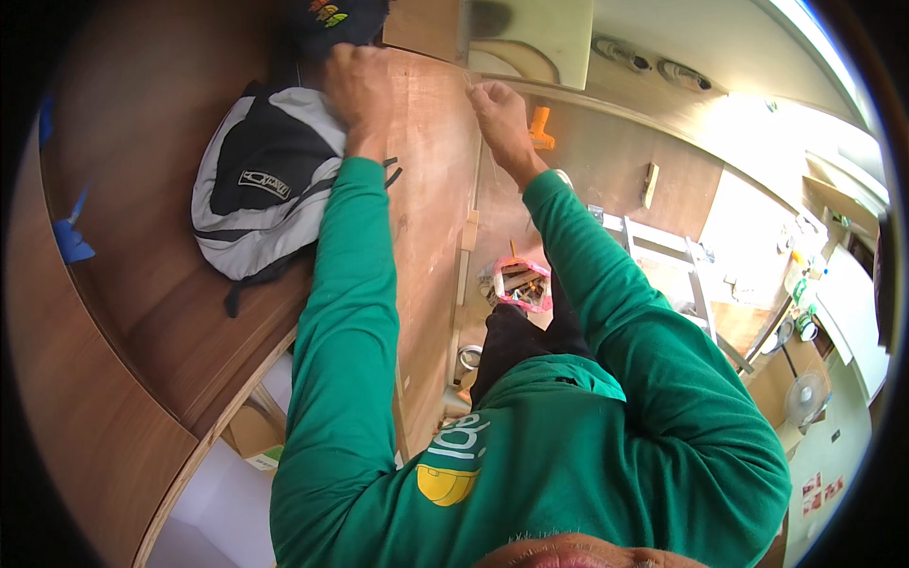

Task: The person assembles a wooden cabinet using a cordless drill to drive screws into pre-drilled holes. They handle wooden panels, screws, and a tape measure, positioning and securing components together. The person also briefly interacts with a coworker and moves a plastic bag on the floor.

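Note:
Both my arms, in green sleeves, reach out over a wooden panel. My left hand [360, 92] is closed beside a dark cloth item with a colourful print [327, 19]; what its fingers hold, if anything, is hidden. A grey and black backpack [260, 185] lies just left of that wrist. Farther right, my right hand [502, 115] is pinched at the edge of the wooden panel [431, 142]. A faint thin line seems to run by its fingertips, too fine to name.
An orange tool [541, 129] lies right of my right hand. Below are a pink-rimmed bag of scraps [524, 284] and a metal ladder [663, 241]. A roll of tape [470, 357] sits near my legs. A fan [807, 398] stands at the far right.

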### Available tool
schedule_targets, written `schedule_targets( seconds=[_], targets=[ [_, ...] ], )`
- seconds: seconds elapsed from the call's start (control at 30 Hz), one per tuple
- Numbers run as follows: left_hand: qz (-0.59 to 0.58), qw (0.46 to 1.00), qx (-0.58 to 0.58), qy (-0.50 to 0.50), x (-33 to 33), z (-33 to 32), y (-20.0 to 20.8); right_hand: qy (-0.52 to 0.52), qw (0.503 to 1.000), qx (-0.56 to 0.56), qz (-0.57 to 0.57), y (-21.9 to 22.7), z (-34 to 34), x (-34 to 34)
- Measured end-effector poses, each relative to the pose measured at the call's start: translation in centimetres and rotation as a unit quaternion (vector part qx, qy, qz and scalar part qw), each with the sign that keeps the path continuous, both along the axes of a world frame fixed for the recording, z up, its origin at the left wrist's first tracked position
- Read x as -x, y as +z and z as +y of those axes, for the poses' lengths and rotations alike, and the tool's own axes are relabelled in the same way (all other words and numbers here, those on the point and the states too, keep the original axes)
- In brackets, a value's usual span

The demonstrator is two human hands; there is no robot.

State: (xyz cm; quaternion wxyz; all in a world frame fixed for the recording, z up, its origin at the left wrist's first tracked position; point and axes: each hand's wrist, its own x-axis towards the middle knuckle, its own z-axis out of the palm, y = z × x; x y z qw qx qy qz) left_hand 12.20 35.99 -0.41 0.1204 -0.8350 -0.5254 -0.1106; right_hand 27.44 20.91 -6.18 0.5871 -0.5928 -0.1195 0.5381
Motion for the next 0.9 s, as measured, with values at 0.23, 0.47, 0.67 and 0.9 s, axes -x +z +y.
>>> schedule_targets(
  seconds=[0.23, 0.47, 0.67, 0.9],
  targets=[
    [-0.032, 0.999, -0.026, -0.028, 1.8, -1.5, 1.3, 0.011, 0.999, 0.018, 0.037, 0.2, -1.1, -0.3],
    [0.053, 0.996, 0.005, -0.071, -1.5, -1.6, 0.5, 0.004, 0.999, -0.042, 0.001, 1.8, 1.4, -0.9],
    [0.046, 0.998, 0.038, -0.019, -1.1, -3.8, -0.7, 0.027, 0.999, -0.032, 0.013, 1.9, 1.2, -1.2],
    [-0.142, 0.957, 0.253, -0.02, 0.0, -10.3, 0.9, 0.141, 0.965, -0.087, -0.202, 1.5, 7.0, -0.7]
  ],
)
